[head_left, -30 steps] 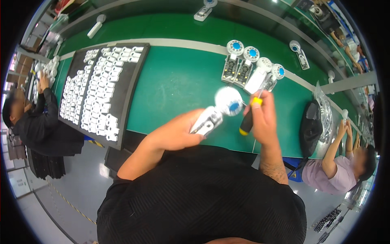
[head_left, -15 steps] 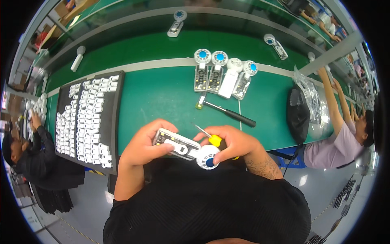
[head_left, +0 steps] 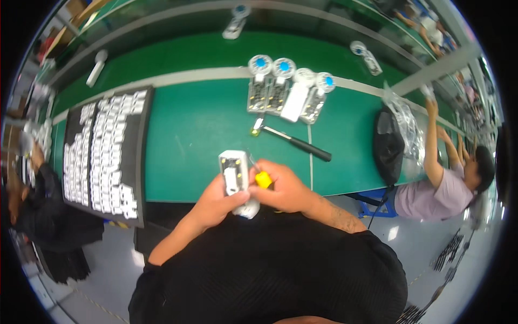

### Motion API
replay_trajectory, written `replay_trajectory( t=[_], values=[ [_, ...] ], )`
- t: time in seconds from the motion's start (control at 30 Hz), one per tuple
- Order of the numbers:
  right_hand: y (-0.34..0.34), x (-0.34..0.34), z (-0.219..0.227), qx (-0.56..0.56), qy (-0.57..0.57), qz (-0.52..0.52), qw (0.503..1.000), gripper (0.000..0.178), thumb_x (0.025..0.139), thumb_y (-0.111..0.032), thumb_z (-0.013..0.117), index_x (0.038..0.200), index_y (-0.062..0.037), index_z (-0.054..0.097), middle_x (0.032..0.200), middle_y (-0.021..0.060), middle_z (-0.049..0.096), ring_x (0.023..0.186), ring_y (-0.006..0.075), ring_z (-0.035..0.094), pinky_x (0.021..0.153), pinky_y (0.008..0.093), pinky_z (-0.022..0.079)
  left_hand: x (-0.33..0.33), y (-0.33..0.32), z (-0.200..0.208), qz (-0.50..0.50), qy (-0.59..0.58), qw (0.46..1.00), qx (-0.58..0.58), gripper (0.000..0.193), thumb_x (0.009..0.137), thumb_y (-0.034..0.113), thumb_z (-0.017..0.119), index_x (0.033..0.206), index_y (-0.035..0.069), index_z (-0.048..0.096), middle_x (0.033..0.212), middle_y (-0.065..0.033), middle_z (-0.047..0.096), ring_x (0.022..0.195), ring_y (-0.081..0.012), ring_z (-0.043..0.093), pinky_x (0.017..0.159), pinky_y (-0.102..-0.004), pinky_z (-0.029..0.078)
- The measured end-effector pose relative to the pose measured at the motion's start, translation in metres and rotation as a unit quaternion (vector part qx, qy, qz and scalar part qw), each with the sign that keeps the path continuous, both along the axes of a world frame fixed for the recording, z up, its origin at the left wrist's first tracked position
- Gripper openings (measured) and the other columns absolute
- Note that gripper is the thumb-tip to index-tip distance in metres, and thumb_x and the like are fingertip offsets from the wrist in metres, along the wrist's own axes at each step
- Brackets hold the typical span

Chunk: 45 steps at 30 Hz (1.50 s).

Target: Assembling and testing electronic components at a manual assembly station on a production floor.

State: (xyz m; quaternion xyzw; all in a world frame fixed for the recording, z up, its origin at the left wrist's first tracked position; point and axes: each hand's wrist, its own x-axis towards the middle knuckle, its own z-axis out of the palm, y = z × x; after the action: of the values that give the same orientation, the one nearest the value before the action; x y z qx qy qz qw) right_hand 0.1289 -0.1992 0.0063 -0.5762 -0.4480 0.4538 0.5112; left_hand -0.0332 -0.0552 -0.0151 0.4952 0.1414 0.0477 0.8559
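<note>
My left hand [head_left: 215, 202] is closed around a white handheld fan [head_left: 233, 166]. The fan stands upright close to my body, its handle open so that the inner parts show, and its round head at the bottom is partly hidden. My right hand [head_left: 286, 189] grips a screwdriver [head_left: 263, 179] with a yellow handle, its shaft beside the fan handle. The right fingertips are near the fan's lower end; whether they also touch it, I cannot tell. On the bench beyond lies a hammer [head_left: 297, 143] with a black grip.
Several fans [head_left: 278, 92] lie in a row past the hammer. A dark tray [head_left: 141, 156] of small white parts is on the left. A black bag [head_left: 387, 146] and clear plastic bags [head_left: 407, 135] lie right. More fans rest on the green belt [head_left: 189, 54]. Co-workers sit on both sides.
The fan has turned from lying crosswise to upright, head toward me, and moved slightly left. Both hands have come closer together. The right hand still holds the screwdriver. The whole view has shifted a little.
</note>
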Motion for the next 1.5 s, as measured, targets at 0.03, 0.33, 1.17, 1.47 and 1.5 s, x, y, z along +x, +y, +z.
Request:
replay_trajectory(
  t=[0.03, 0.33, 1.17, 1.47, 1.5],
  values=[
    [-0.002, -0.003, 0.003, -0.011, -0.015, -0.058, 0.998, 0.026, 0.093, -0.017, 0.072, 0.11, -0.0029, 0.059, 0.092, 0.0016, 0.065, 0.08, 0.009, 0.058, 0.072, 0.0269, 0.048, 0.0, 0.0, 0.002, 0.019, 0.009, 1.0, -0.004, 0.052, 0.098, 0.017, 0.069, 0.14, -0.004, 0.047, 0.12, -0.0136, 0.066, 0.105, -0.0179, 0.068, 0.091, -0.0335, 0.057],
    [0.0, -0.012, 0.022, -0.097, 0.191, 0.034, 0.976, 0.038, 0.111, -0.033, 0.041, 0.11, 0.0003, 0.059, 0.08, 0.0043, 0.057, 0.075, 0.0134, 0.056, 0.071, 0.0279, 0.047, 0.016, 0.016, 0.013, 0.112, -0.032, 0.991, 0.062, 0.064, 0.097, 0.009, 0.07, 0.144, 0.001, 0.028, 0.122, -0.0112, 0.057, 0.103, -0.0156, 0.063, 0.09, -0.0323, 0.054],
    [0.015, -0.011, 0.045, -0.158, 0.39, 0.016, 0.907, 0.041, 0.113, -0.039, 0.038, 0.104, -0.0028, 0.054, 0.071, 0.0055, 0.052, 0.049, 0.0106, 0.045, 0.048, 0.0251, 0.042, 0.022, 0.017, 0.047, 0.12, -0.059, 0.986, 0.102, 0.053, 0.1, 0.002, 0.059, 0.141, 0.001, 0.025, 0.122, -0.0112, 0.055, 0.11, -0.0155, 0.057, 0.098, -0.0346, 0.05],
    [0.015, -0.013, 0.044, -0.161, 0.369, 0.016, 0.915, 0.039, 0.113, -0.038, 0.039, 0.102, -0.0044, 0.054, 0.068, 0.004, 0.05, 0.049, 0.0096, 0.044, 0.048, 0.0248, 0.042, 0.024, 0.016, 0.042, 0.143, -0.068, 0.978, 0.137, 0.053, 0.1, 0.002, 0.06, 0.14, 0.0, 0.026, 0.121, -0.0113, 0.055, 0.11, -0.0155, 0.057, 0.098, -0.034, 0.05],
    [0.014, -0.013, 0.045, -0.162, 0.366, 0.014, 0.916, 0.038, 0.113, -0.038, 0.039, 0.102, -0.0045, 0.054, 0.068, 0.0039, 0.05, 0.049, 0.0095, 0.044, 0.048, 0.0248, 0.042, 0.024, 0.016, 0.042, 0.14, -0.07, 0.978, 0.14, 0.053, 0.1, 0.002, 0.06, 0.14, 0.0, 0.026, 0.121, -0.0114, 0.055, 0.11, -0.0156, 0.057, 0.098, -0.034, 0.05]
  ],
)
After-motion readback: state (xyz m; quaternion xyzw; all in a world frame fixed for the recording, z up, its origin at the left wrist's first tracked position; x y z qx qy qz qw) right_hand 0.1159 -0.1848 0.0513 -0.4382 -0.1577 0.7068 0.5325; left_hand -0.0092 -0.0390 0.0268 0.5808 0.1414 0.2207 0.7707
